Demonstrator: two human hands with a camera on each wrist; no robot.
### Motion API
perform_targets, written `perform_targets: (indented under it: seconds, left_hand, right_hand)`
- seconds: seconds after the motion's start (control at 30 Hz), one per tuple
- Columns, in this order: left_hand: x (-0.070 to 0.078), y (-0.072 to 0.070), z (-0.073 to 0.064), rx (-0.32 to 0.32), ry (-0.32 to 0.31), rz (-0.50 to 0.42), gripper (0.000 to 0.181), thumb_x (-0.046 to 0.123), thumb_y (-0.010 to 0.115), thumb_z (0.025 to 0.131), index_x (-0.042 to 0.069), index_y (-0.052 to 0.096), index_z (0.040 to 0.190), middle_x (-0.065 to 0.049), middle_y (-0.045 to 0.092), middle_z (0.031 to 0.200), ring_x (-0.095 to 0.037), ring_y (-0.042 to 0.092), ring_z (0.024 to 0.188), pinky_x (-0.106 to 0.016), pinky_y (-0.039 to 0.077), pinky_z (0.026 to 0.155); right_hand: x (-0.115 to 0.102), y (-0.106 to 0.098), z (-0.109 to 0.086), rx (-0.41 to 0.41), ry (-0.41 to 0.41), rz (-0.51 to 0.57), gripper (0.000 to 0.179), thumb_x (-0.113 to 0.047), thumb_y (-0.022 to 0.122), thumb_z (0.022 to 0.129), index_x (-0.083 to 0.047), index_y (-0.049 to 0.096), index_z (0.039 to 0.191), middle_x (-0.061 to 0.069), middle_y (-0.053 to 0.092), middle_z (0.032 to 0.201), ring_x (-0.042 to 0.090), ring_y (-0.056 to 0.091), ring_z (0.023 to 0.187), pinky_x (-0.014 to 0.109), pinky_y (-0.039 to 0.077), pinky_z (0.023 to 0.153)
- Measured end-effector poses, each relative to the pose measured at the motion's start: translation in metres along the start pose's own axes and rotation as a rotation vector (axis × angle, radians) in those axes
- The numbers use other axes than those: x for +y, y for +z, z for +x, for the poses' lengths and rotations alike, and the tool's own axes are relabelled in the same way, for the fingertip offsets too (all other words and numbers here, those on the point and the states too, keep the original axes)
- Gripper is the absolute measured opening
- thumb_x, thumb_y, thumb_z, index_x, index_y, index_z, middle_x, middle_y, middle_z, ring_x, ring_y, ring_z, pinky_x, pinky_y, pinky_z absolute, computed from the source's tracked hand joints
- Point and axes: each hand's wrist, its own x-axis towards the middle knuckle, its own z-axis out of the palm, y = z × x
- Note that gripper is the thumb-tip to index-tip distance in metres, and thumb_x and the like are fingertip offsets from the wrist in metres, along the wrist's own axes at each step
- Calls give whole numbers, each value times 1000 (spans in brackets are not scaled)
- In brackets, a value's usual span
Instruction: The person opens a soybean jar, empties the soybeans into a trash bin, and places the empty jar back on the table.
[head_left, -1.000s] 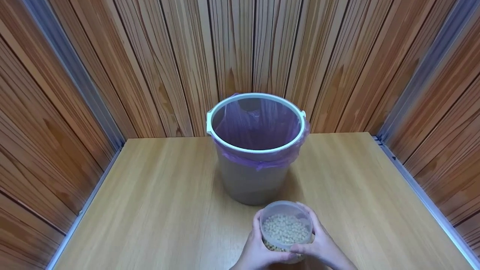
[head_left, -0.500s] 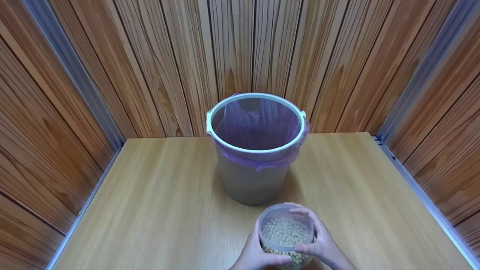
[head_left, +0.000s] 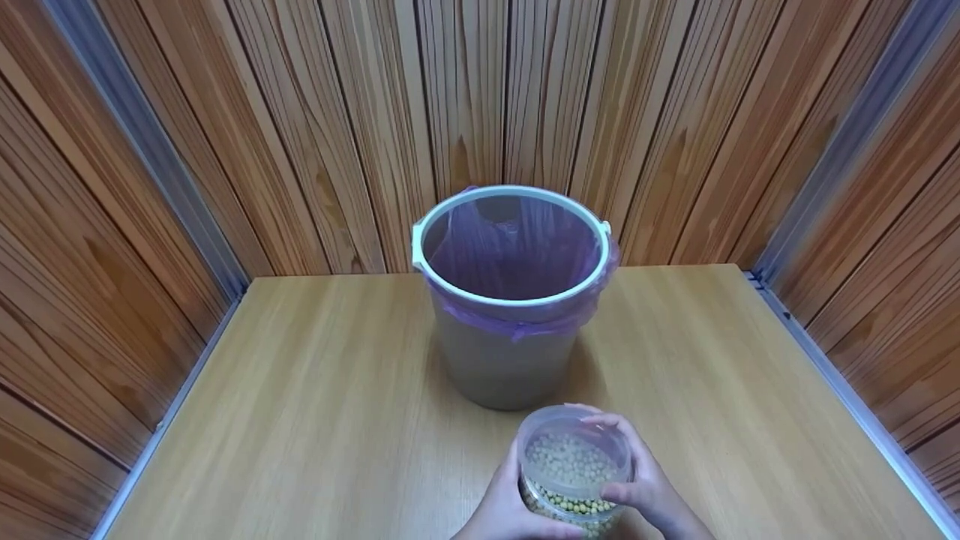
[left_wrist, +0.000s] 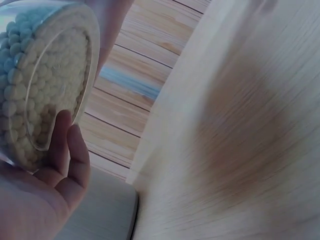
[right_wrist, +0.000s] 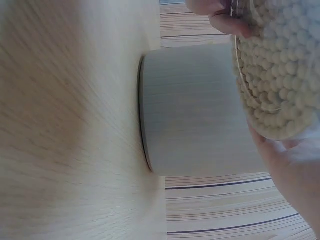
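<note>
Left hand (head_left: 504, 504) curled round the clear, round plastic jar (head_left: 586, 526), covering its 7 to 9 o'clock side, thumb along the near wall; right hand (head_left: 651, 495) at 2 to 4 o'clock, fingers and thumb pinching the frosted, round plastic lid (head_left: 571, 456). Jar sits between the two palms, off the tabletop, its base facing down over a soft shadow in the left wrist view. Small, round, yellow-green beads (head_left: 576, 504) inside, sharp below the lid's 6 o'clock edge, hazy through the lid itself. Tall grey-brown plastic bin (head_left: 506, 371) at 11 o'clock from the jar, just beyond it, upright on the pale wooden tabletop (head_left: 315, 405); thin purple plastic liner (head_left: 521, 327) folded over its white rim (head_left: 517, 303). Hard to make out: whether the lid is parted from the jar all round. Left fingers mostly hidden behind the jar in the head view; both forearms cut off at 6 o'clock. Jar cropped at 10 o'clock in the left wrist view, at 2 in the right wrist view. Bin's inner floor lost in purple shade.
</note>
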Motion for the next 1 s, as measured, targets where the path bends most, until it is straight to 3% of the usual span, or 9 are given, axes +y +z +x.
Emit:
perform_targets:
  seconds: [0.27, 0.53, 0.77, 0.9, 1.0]
  left_hand:
    - [3, 3, 0, 77, 61, 98, 125, 22, 97, 57, 39, 20, 154, 7, 46, 148, -15, 46, 132, -25, 34, 113]
    - [9, -6, -4, 109, 97, 161, 121, 24, 96, 59, 34, 21, 154, 2, 43, 149, -17, 45, 133, -30, 35, 112]
    - [16, -19, -8, 163, 139, 229, 124, 25, 97, 59, 27, 19, 156, -1, 38, 154, -21, 41, 137, -31, 33, 114]
    - [22, -26, -10, 188, 140, 238, 124, 27, 96, 59, 32, 18, 156, -1, 35, 157, -23, 40, 139, -31, 32, 114]
    - [26, -30, -11, 209, 134, 257, 125, 30, 97, 58, 34, 18, 155, 1, 35, 157, -25, 40, 139, -39, 32, 114]
  right_hand:
    - [-4, 7, 1, 105, 90, -33, 74, -33, 78, 84, 3, 41, 137, 3, 46, 152, 15, 48, 133, 25, 40, 106]
    - [-6, 7, -1, 199, 24, -125, 75, -37, 77, 84, 2, 44, 138, 0, 46, 149, 9, 47, 132, 24, 43, 102]
    - [-3, 2, -1, 226, -16, -157, 78, -16, 82, 75, 5, 43, 140, 4, 48, 146, 9, 47, 132, 21, 41, 102]
    - [-2, 2, -3, 246, 24, -210, 77, -6, 80, 72, 5, 44, 139, -2, 46, 147, 5, 44, 132, 20, 39, 103]
    - [-3, 1, -5, 272, 60, -244, 75, -2, 75, 73, 3, 44, 141, -6, 45, 148, 2, 42, 133, 17, 37, 102]
